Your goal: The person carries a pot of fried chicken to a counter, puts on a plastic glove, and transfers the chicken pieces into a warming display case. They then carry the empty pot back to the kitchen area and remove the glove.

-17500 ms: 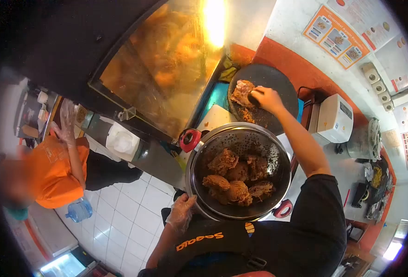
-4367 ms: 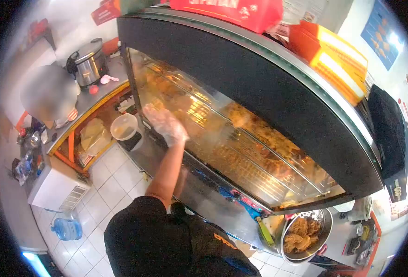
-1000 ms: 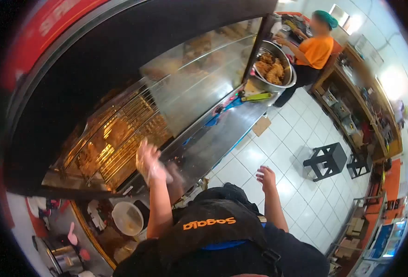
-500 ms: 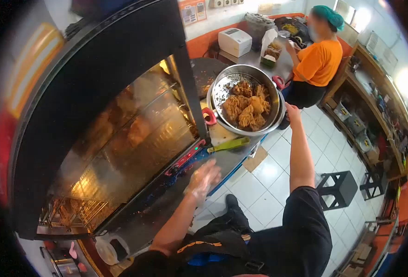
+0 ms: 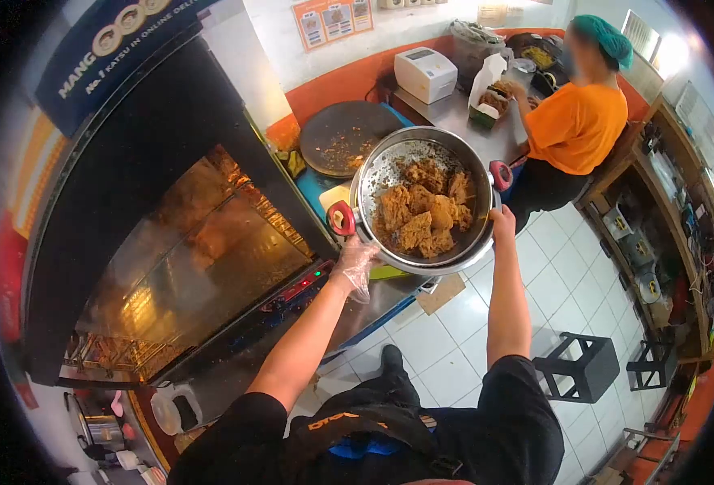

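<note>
A round steel steamer pot (image 5: 363,179) with red handles is held tilted toward me. Several pieces of browned fried chicken (image 5: 430,206) and dark crumbs lie in its perforated inner tray. My left hand (image 5: 357,263), in a clear plastic glove, grips the pot's lower left side, just under the red left handle (image 5: 341,218). Its fingertips are hidden behind the pot. On the opposite side, my bare right hand (image 5: 502,223) is closed on the pot's edge below the other red handle (image 5: 500,175). A green-handled tool (image 5: 389,273) shows partly beneath the pot.
At my left stands a glass-fronted warming cabinet (image 5: 203,242). A dark round board (image 5: 345,137) with crumbs lies behind the pot. Near a white printer (image 5: 426,74), a person in an orange shirt (image 5: 579,129) handles an open food box (image 5: 490,101). Black stools (image 5: 583,368) stand right.
My left hand has risen from over the counter and taken hold of the pot's left side. The view has shifted, and the other person's hand is now at the food box.
</note>
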Motion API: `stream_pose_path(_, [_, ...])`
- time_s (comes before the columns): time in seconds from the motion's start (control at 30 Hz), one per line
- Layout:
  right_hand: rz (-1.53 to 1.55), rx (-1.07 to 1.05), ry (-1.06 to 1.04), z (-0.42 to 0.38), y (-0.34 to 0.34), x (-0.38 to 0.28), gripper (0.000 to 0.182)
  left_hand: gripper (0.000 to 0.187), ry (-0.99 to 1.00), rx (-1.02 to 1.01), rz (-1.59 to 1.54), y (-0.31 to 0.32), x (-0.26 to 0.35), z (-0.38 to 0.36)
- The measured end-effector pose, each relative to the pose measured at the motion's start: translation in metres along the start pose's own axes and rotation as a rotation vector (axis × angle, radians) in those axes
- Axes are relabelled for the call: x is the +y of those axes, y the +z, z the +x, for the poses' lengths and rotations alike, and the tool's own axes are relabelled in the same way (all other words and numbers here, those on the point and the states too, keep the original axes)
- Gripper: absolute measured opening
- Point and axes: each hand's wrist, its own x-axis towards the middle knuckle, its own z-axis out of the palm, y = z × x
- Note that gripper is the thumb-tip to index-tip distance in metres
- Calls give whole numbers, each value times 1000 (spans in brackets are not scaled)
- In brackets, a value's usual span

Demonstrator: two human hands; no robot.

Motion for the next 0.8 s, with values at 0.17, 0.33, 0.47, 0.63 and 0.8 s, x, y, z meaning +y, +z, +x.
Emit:
stream_pose_path(0.17, [59,142,-21,-73,-25,-19,29,54,174,-108,55,-2,-11,-29])
stream_pose_path(0.33, [71,332,-75,-201,-63,-56,34,63,104,-178,97,13,-6,-116])
stream_pose_path(0.47, [42,522,65,-311,-107,-38,53,68,33,-301,92,-22,-29,-191])
stream_pose_path(0.63, [-87,418,131,-383,-77,-92,54,63,172,-325,120,-18,-33,-246])
stream_pose_path(0.8, [-143,364,275,-363,-87,-88,57,57,14,-203,12,-15,-20,-268])
